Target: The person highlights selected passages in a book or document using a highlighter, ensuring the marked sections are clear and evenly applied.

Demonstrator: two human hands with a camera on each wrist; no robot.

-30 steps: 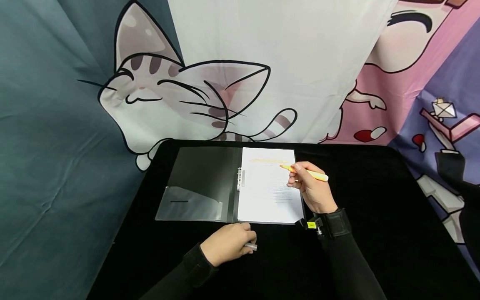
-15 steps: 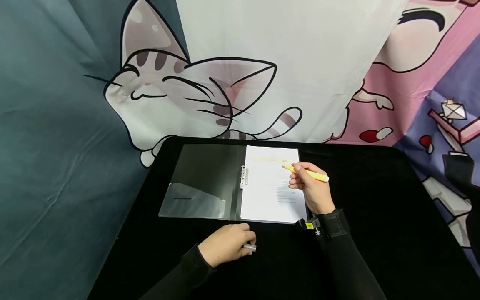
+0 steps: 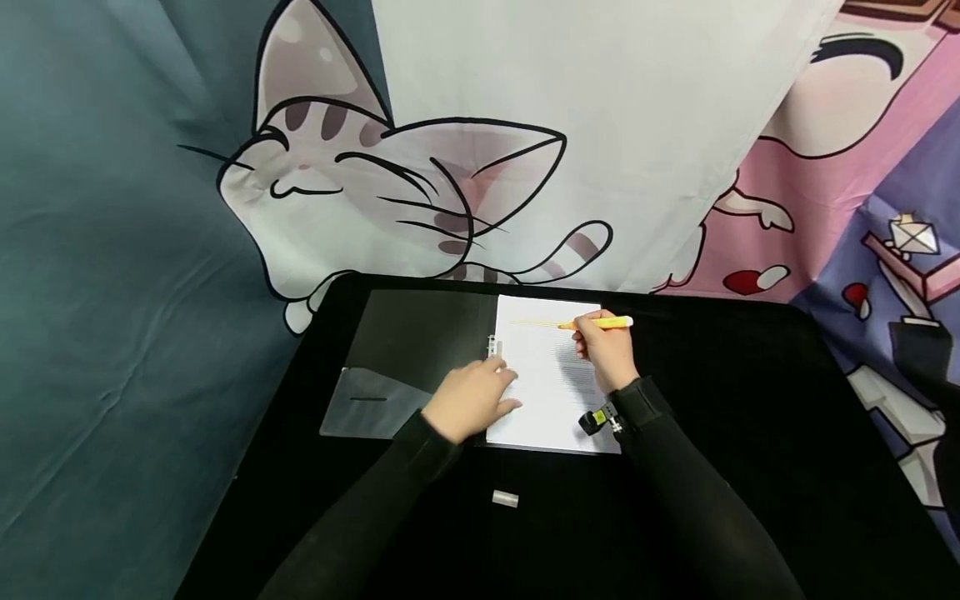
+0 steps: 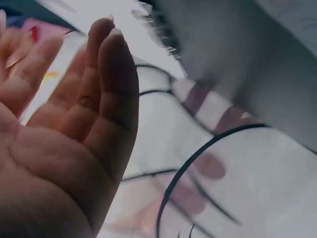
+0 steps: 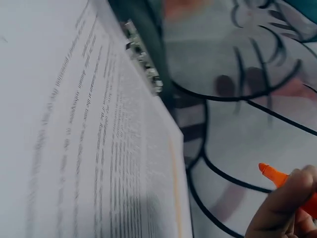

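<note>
My right hand point(image 3: 606, 354) pinches an uncapped highlighter point(image 3: 615, 322) over the upper part of the printed paper sheets point(image 3: 536, 421). Its tip meets the right end of a yellow line point(image 3: 534, 322) in the head view; in the right wrist view the highlighter point(image 5: 273, 175) looks orange. The sheets lie in an open dark folder point(image 3: 423, 333) with a metal clip point(image 3: 492, 344) at their left edge. Just below that clip my left hand point(image 3: 468, 400) reaches over the paper's left side, fingers loosely extended. On the black tabletop in front of the folder lies the highlighter's cap point(image 3: 506, 498).
A clear pocket point(image 3: 363, 412) covers the lower left of the folder. Behind the black table point(image 3: 720, 367) hangs a printed cloth backdrop point(image 3: 667, 125) with cartoon figures.
My left hand has let go of the cap, leaving it on the table, and moved up onto the paper's left side. My right hand has brought the highlighter slightly up and left, turning it flatter.
</note>
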